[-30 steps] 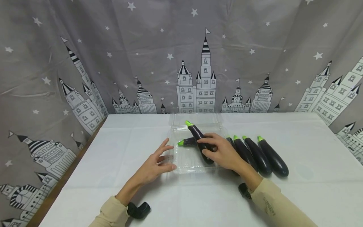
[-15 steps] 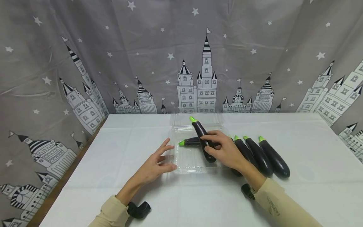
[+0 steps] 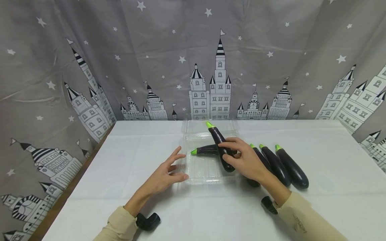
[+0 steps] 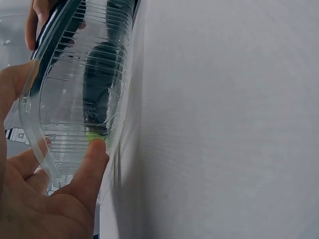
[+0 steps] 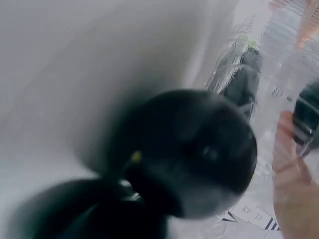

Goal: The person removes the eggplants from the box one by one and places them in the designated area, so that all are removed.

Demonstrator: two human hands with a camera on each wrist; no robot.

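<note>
My right hand grips a dark purple eggplant by its side, with the green stem end pointing up and to the back. It slants over the clear plastic clamshell box, whose lid is folded open at the back. Inside the box lies another eggplant, stem to the left, partly covered by the held one. At the box's front left corner is my left hand, fingers spread. In the left wrist view a finger touches the clear wall, with the eggplant inside showing through it.
Several eggplants lie side by side just right of the box, some partly hidden by the right hand and forearm. One rounded end looms large in the right wrist view. A grey castle-print curtain hangs behind the white table.
My right hand has moved rightward with the eggplant, whose stem end now points farther back. More of the eggplant in the box shows. The left hand has stayed at the corner.
</note>
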